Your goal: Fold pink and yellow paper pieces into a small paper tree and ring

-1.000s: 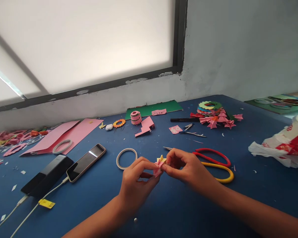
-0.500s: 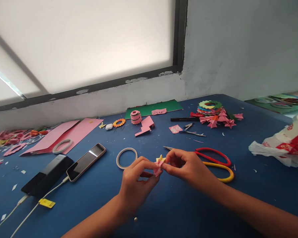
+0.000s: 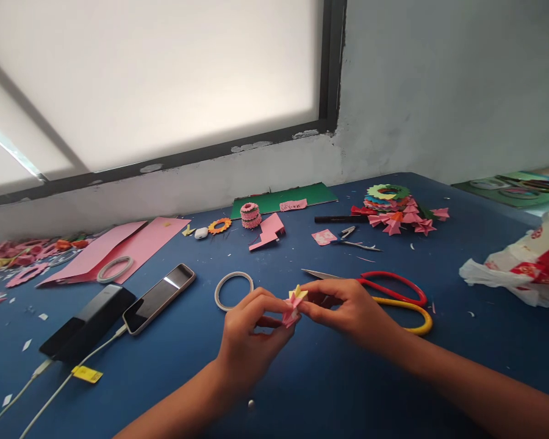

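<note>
pink-and-yellow folded paper piece (image 3: 292, 310) held over the desk (image 3: 329, 390). left hand (image 3: 251, 335) half-curled, pinching its left side; right hand (image 3: 348, 311) nearly closed, thumb and fingertips at its right edge. step looks like shaping the folds; next move calls for light, steady pressure.

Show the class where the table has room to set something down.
There is bare room between the phone and the left forearm, and between the scissors and the bag, bar a few bits. It is crowded at the far left, with the paper heap and pink sheets, and around the pink stars.
</note>
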Demonstrator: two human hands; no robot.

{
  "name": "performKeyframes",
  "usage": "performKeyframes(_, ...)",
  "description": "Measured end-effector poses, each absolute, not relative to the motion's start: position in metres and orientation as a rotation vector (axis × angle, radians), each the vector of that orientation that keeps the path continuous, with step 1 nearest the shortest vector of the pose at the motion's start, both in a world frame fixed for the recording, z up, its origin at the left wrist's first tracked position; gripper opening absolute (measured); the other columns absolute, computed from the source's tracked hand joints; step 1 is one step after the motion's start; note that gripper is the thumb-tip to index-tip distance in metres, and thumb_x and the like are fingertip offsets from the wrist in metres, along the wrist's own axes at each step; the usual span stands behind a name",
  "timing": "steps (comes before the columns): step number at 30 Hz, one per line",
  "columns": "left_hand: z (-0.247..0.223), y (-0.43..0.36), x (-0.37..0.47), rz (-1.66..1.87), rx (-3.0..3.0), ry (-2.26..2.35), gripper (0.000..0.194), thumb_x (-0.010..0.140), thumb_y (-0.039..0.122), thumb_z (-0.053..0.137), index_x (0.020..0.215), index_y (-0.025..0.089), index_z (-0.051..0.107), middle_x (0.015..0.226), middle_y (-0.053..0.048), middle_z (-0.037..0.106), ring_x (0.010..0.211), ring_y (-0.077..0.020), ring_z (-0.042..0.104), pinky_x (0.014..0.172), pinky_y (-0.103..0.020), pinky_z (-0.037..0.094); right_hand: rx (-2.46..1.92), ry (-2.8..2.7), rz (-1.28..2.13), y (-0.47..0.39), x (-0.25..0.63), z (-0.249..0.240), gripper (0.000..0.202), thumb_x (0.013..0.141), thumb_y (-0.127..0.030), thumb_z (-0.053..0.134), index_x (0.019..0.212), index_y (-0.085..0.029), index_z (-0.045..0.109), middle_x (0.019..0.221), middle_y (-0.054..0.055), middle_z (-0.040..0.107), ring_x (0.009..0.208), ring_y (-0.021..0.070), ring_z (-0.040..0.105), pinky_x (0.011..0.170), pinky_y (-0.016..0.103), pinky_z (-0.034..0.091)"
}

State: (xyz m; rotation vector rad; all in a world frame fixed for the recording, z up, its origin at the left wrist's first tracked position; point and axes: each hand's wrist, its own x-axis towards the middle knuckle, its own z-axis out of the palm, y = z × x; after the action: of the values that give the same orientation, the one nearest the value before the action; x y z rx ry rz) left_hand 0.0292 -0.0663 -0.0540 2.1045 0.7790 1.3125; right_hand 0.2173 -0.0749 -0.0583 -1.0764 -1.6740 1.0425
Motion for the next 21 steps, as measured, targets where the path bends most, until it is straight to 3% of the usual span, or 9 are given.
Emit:
performKeyframes(7,-0.052,-0.065,0.029,1.275,2.022,0.773,0.014,0.074,0.009,0.072,0.080,0.019,0.065,0.074,0.002,0.059,0.062,-0.0075,0.059,0.052,-0.014,0.058,-1.071,-1.663,0.989,-0.073,0.219,-0.059,0.021,0.083,-0.035,0.060,0.086,-0.020,0.074,0.083,0.005,0.073,0.075,0.0192,0.065,0.063,0.028,0.048)
performKeyframes(14,-0.049,-0.063,0.031,1.247,1.864,0.817,0.011,0.071,0.013,0.074,0.075,0.017,0.065,0.071,0.002,0.061,0.060,-0.0089,0.060,0.048,-0.015,0.055,-1.088,-1.704,0.908,-0.076,0.219,-0.056,0.022,0.085,-0.034,0.057,0.086,-0.019,0.073,0.080,0.004,0.072,0.071,0.0178,0.064,0.062,0.027,0.048)
performKeyframes(21,-0.047,-0.061,0.030,1.227,1.672,0.806,0.016,0.071,0.012,0.073,0.083,0.018,0.063,0.076,0.001,0.066,0.063,-0.0112,0.064,0.049,-0.017,0.057,-1.074,-1.723,0.803,-0.080,0.221,-0.047,0.020,0.085,-0.029,0.055,0.085,-0.019,0.073,0.076,0.003,0.072,0.068,0.0166,0.063,0.061,0.026,0.049)
